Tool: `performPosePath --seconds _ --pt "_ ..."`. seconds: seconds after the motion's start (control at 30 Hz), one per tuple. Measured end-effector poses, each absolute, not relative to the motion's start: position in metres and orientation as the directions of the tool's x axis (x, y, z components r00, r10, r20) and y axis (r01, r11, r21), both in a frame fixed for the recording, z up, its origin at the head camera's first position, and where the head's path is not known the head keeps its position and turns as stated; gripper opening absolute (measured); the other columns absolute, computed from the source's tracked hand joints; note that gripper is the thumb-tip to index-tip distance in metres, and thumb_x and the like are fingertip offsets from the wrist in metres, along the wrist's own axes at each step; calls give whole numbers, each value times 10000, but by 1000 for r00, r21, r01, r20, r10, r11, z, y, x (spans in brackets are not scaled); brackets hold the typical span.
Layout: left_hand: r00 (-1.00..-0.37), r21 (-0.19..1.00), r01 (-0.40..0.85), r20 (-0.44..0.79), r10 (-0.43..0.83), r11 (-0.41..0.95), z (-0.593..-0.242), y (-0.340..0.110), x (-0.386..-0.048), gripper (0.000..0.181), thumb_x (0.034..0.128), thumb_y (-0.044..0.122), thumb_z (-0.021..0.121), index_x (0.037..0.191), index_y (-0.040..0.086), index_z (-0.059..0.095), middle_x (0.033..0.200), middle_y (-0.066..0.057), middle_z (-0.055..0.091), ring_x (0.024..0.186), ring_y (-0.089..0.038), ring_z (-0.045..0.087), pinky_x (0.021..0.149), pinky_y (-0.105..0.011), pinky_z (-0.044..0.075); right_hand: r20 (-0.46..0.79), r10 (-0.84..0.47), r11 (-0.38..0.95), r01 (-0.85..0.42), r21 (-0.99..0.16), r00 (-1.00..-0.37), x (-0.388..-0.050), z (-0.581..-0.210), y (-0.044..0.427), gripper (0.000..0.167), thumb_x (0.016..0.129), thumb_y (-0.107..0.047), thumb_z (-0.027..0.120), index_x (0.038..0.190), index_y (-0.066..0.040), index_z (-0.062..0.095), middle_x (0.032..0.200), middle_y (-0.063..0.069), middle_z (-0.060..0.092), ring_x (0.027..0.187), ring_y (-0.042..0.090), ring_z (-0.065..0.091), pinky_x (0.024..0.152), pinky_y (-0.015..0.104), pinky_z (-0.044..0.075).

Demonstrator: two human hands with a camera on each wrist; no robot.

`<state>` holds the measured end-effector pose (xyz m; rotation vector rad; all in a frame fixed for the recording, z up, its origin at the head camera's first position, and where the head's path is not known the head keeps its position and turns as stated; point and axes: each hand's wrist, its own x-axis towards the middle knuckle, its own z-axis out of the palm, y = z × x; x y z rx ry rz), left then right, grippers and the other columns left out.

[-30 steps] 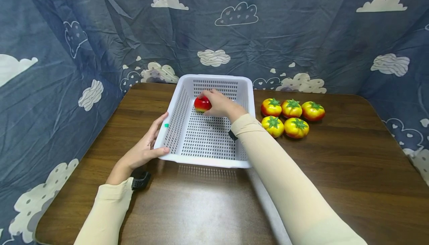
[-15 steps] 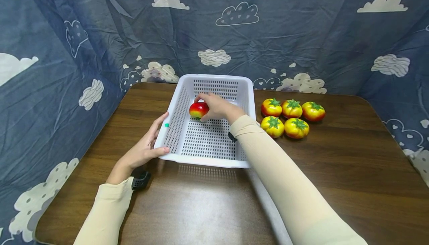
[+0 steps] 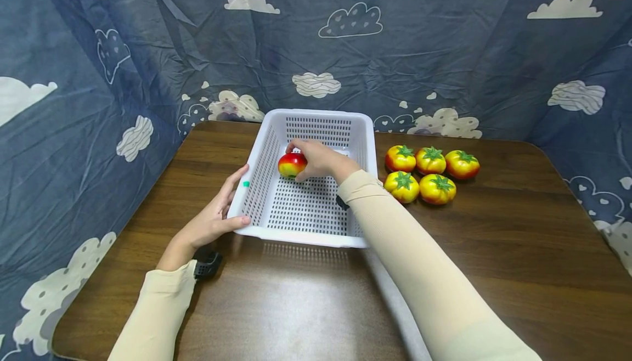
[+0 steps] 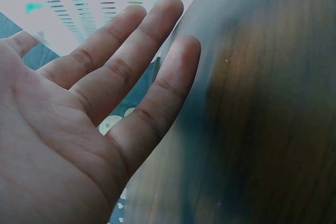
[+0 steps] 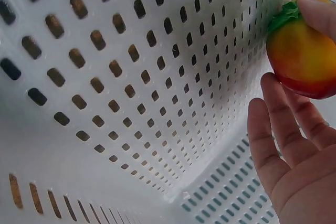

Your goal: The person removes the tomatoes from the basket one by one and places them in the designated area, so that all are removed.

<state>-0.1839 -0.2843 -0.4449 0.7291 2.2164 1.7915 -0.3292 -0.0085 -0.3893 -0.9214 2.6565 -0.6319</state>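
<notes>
A white perforated plastic basket [image 3: 316, 236] stands on the table. Inside it, toward the left wall, my right hand [image 3: 321, 159] holds a red and yellow toy tomato [image 3: 291, 165]. In the right wrist view the thumb lies by the green leafy top of the tomato [image 5: 302, 51], and fingertips touch its underside. Whether the tomato rests on the basket floor I cannot tell. My left hand [image 3: 209, 219] touches the basket's left side with its fingers spread and the thumb at the near left corner. Seen from the left wrist, those fingers [image 4: 126, 72] are nearly straight against the wall.
Several more toy tomatoes [image 3: 429, 159] sit in two rows on the wooden table [image 3: 518, 229], just right of the basket. A blue cloth with clouds [image 3: 424, 59] hangs behind the table. A green mark [image 3: 246, 184] is on the basket's left rim.
My right hand has shifted the toy tomato slightly left and nearer to me inside the basket, and more yellow shows on it. The left hand and the basket have stayed put.
</notes>
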Motion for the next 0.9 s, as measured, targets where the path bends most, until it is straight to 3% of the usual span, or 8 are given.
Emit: performPosePath --seconds 0.27,0.6,0.9 --pt "-860 958 245 144 490 148 -445 -283 -185 1059 949 134 733 1734 244 30 1611 -390 375 1290 -477 580 948 -295 580 -116 -627 722 -518 -459 -770 -327 -389 -9 677 879 -156 886 1457 -151 535 1405 143 635 1289 298 577 1170 411 462" --pt "-857 957 248 147 494 147 -444 -283 -184 1060 954 141 733 1734 234 21 1616 -397 361 1306 -525 557 952 -287 575 -141 -593 761 -495 -420 -792 -322 -381 -11 629 874 -270 887 1413 -88 619 1348 141 599 1229 275 558 1106 401 488" --pt "-857 955 255 149 493 154 -444 -284 -184 1059 956 147 733 1733 228 18 1607 -409 375 1291 -531 574 945 -287 579 -171 -630 738 -515 -437 -758 -316 -372 -11 601 870 -316 866 1370 -58 655 1217 106 709 1092 233 634 1017 360 529"
